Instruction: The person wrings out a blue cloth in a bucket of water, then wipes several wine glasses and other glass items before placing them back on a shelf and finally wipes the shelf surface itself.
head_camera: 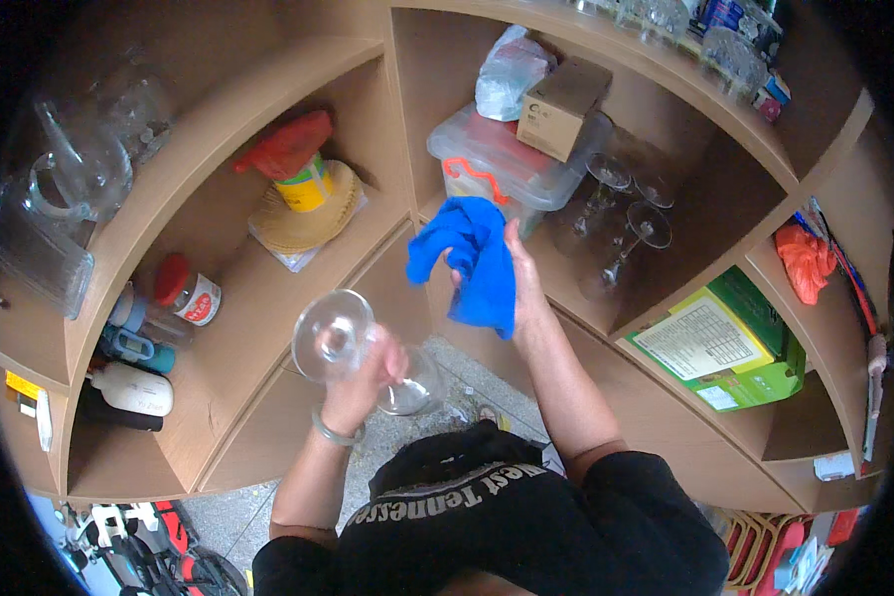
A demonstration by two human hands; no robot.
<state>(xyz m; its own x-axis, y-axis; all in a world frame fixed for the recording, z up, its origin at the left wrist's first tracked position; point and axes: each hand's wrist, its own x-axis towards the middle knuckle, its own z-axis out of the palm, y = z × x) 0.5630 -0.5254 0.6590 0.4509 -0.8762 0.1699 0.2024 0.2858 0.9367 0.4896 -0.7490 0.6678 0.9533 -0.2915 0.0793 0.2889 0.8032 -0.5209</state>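
Observation:
My left hand (369, 369) is closed around the stem of a clear stemmed glass (411, 384). The glass lies tilted, its round foot up on the left and its bowl on the lower right. Higher and to the right, my right hand (521, 276) holds a bunched blue cloth (477, 257) that hangs over the palm and hides part of the fingers. Cloth and glass are apart. Beyond the right hand, several stemmed glasses (648, 223) stand upside down on a shelf, beside a lidded clear plastic box (506, 171).
Wooden shelves (328, 268) curve around me. At left are a red-lidded jar (186, 290), a straw hat (305, 216), a white bottle (134, 389) and a glass pitcher (82, 171). A cardboard box (555, 112) lies on the plastic box. At right sits a green box (723, 343).

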